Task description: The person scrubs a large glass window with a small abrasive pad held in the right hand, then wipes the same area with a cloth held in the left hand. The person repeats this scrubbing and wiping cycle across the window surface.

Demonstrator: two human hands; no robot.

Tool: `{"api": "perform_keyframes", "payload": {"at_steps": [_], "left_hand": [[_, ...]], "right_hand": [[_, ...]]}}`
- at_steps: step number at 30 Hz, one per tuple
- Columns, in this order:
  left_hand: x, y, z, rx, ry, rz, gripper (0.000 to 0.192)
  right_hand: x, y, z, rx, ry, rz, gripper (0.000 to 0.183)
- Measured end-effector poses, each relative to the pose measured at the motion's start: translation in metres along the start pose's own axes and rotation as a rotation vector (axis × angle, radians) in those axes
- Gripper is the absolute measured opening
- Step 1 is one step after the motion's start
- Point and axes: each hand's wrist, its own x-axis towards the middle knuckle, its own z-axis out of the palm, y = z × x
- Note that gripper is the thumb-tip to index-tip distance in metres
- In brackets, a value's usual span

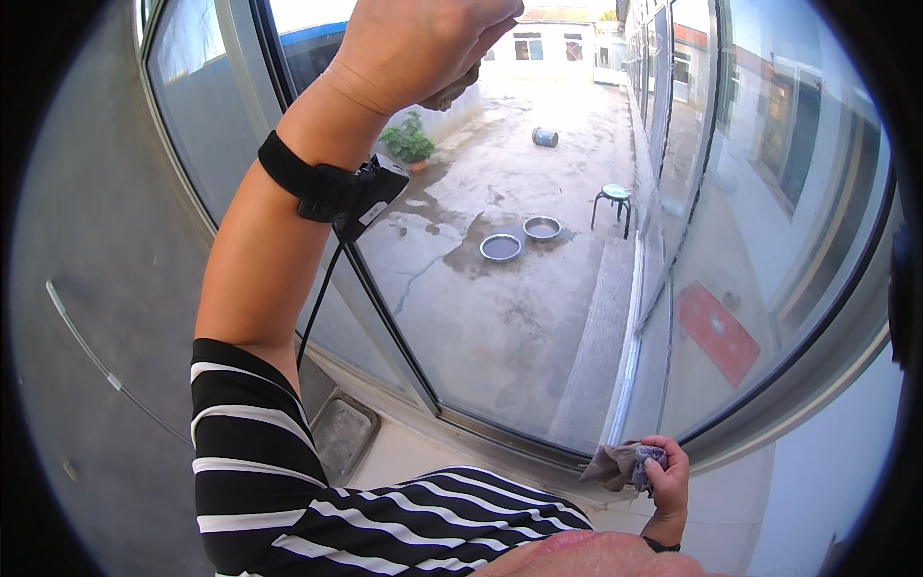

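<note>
My left hand (425,50) is raised at the top of the view, in front of the window. It is closed around a crumpled greyish cloth (454,90), of which only a small part shows below the fingers. A black strap (288,167) on that forearm carries a small black device (371,198) with a cable. Low on the right, my right hand (669,479) grips a bunched grey-purple cloth (614,465) beside the bottom of the window frame (519,440). The glass window pane (497,360) stands before me.
A window sill (404,451) runs below the frame, with a grey tray (342,436) at its left. Through the glass appear two metal basins (500,247), a stool (615,193), a potted plant (408,137) and a bucket lying on its side (545,137).
</note>
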Motion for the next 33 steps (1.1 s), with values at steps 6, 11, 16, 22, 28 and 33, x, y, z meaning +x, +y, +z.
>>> {"api": "perform_keyframes", "payload": {"at_steps": [6, 11, 16, 22, 28, 33], "left_hand": [[-0.001, 0.002, 0.007, 0.091, -0.039, 0.042, 0.010], [0.002, -0.015, -0.002, 0.023, 0.204, -0.172, 0.006], [0.004, -0.012, 0.002, -0.101, -0.011, -0.400, 0.010], [0.028, -0.013, 0.007, -0.251, -0.077, -0.602, 0.022], [0.036, -0.012, 0.002, -0.412, -0.155, -0.790, 0.026], [0.037, -0.012, 0.008, -0.276, -0.047, -0.730, 0.029]], "right_hand": [[-0.004, 0.002, -0.003, -0.010, 0.011, 0.003, 0.033], [-0.007, 0.001, -0.003, -0.031, 0.024, -0.009, 0.033], [-0.009, 0.000, -0.003, -0.042, 0.029, -0.013, 0.033], [-0.010, -0.002, -0.003, 0.002, 0.030, -0.006, 0.032], [-0.009, -0.002, -0.003, -0.012, 0.021, 0.008, 0.033], [-0.010, 0.001, -0.006, -0.026, 0.027, -0.001, 0.032]]}}
